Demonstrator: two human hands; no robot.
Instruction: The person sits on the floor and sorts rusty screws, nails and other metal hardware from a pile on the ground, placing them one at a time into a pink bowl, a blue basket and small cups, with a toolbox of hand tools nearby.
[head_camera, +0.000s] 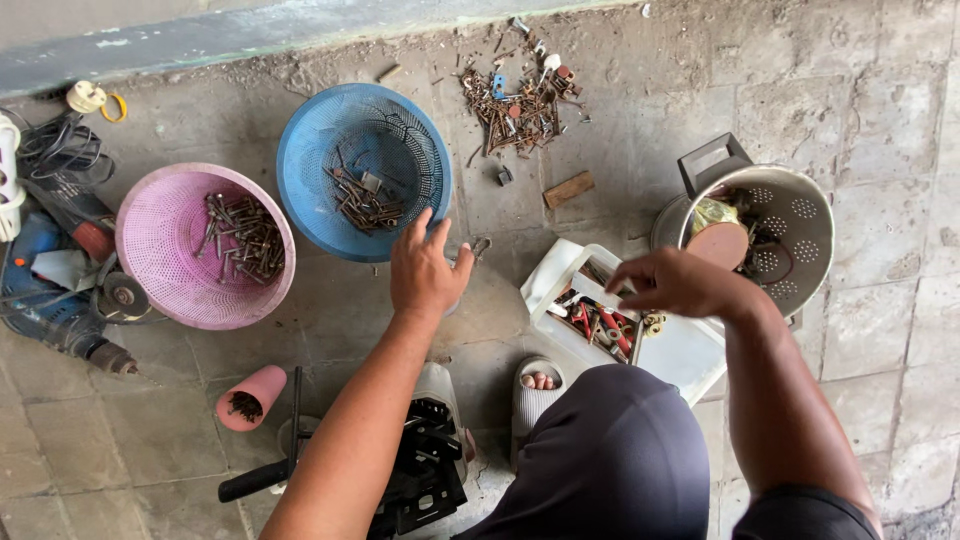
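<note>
Floor (880, 90) of worn grey stone slabs, I see dusty grit. Left hand (425, 270) spread loose beside blue basket (330, 150); right hand (675, 283) pinches over white tray (690, 355), contents unclear. Kerb along far edge.

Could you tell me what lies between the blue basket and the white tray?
In the head view, the left hand hovers over bare floor between blue basket and white tray.
</note>
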